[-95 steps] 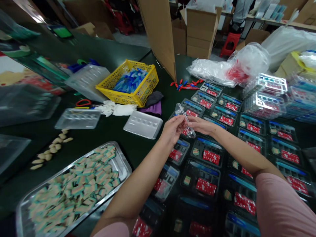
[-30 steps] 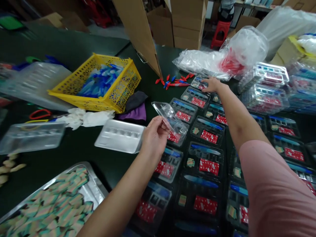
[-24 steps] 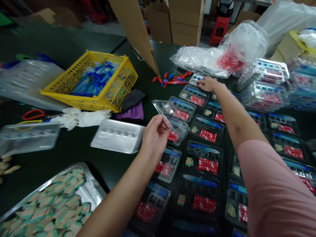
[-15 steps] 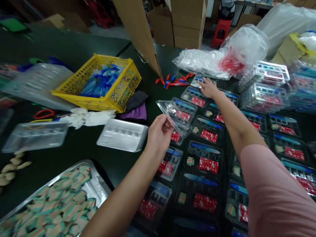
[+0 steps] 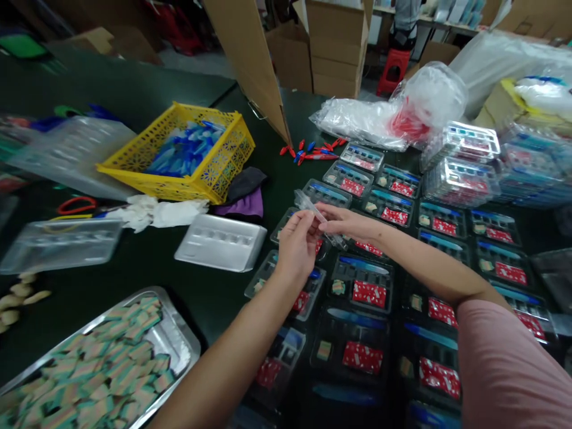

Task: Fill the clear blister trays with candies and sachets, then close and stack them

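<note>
My left hand (image 5: 297,244) pinches a clear plastic lid (image 5: 316,213) above the rows of packs. Meeting it from the right, my right hand (image 5: 344,220) has its fingers on the same lid, which is seen nearly edge-on. Under and around both hands lie black trays such as this filled one (image 5: 363,283), with a blue pen, a small striped piece and a red patterned packet (image 5: 369,294). A closed pack (image 5: 361,156) lies at the far end of the rows.
A yellow basket (image 5: 214,173) of blue pens stands at the left, behind a clear-lid stack (image 5: 221,241). A metal tray (image 5: 181,333) holds striped pieces. Stacked packs (image 5: 465,179), plastic bags (image 5: 357,122) and red and blue pens (image 5: 313,152) lie farther back.
My right hand has come back from the far pack to the lid in my left hand. The lid has turned from slanted to nearly edge-on.
</note>
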A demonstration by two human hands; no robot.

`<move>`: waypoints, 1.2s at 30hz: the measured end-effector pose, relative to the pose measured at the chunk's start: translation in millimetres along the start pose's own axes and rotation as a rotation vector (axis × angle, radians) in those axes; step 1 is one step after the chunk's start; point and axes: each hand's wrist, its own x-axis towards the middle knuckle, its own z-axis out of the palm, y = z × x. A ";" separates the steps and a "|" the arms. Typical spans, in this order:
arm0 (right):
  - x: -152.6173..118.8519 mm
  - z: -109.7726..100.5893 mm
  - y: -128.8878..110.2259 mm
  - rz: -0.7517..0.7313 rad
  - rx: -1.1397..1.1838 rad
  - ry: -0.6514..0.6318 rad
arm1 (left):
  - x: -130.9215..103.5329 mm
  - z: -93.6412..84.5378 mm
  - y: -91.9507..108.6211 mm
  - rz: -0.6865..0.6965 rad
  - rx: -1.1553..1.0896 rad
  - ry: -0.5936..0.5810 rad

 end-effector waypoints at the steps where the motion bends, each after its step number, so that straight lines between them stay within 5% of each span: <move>1: -3.8 -7.8 -4.3 -0.041 -0.054 0.012 | -1.7 -1.3 1.1 -0.019 0.004 0.005; 4: -22.6 -54.8 -23.0 -0.117 -0.390 0.172 | -5.2 -8.9 5.6 -0.049 0.036 0.027; 8: -56.0 -152.0 -39.8 -0.044 -1.028 0.494 | -6.7 -18.8 9.2 -0.018 0.056 0.036; 11: -70.9 -209.0 -33.1 0.121 -1.275 0.541 | -6.2 -20.5 7.2 -0.015 0.061 0.051; 13: -72.9 -228.5 -23.1 0.208 -1.350 0.515 | -5.7 -19.5 4.4 -0.020 0.064 0.052; 23: -66.7 -247.5 4.0 0.328 -1.393 0.326 | -5.3 -24.5 5.6 -0.017 0.061 0.051; 30: -67.2 -243.5 22.8 0.293 -1.374 0.382 | -3.6 -27.2 3.8 -0.032 0.051 0.057; 36: -71.3 -238.0 21.9 0.298 -1.460 0.361 | -29.1 -40.3 16.8 -0.044 0.038 0.100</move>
